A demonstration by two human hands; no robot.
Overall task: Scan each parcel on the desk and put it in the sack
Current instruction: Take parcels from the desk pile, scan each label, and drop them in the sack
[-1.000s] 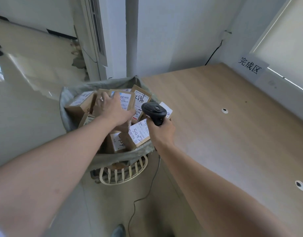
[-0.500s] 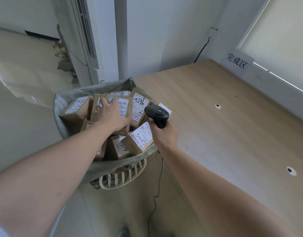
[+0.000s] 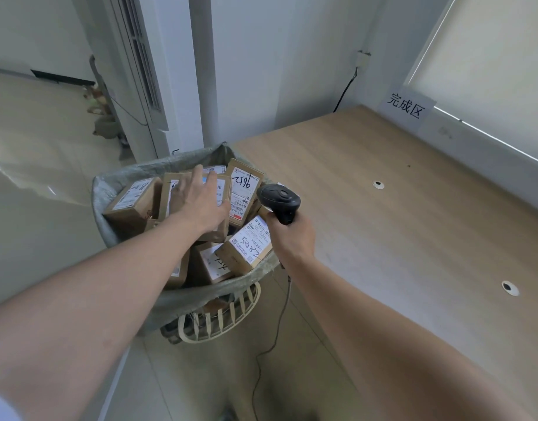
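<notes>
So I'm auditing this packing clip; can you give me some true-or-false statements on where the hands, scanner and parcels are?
1. The right hand grips the scanner. True.
2. The left hand holds a parcel above the desk. False: it rests, fingers extended, on a parcel in the sack.
3. The sack holds several cardboard parcels. True.
4. Parcels are stacked on the visible desk. False: none shows there.
5. The scanner has a cable. True.
</notes>
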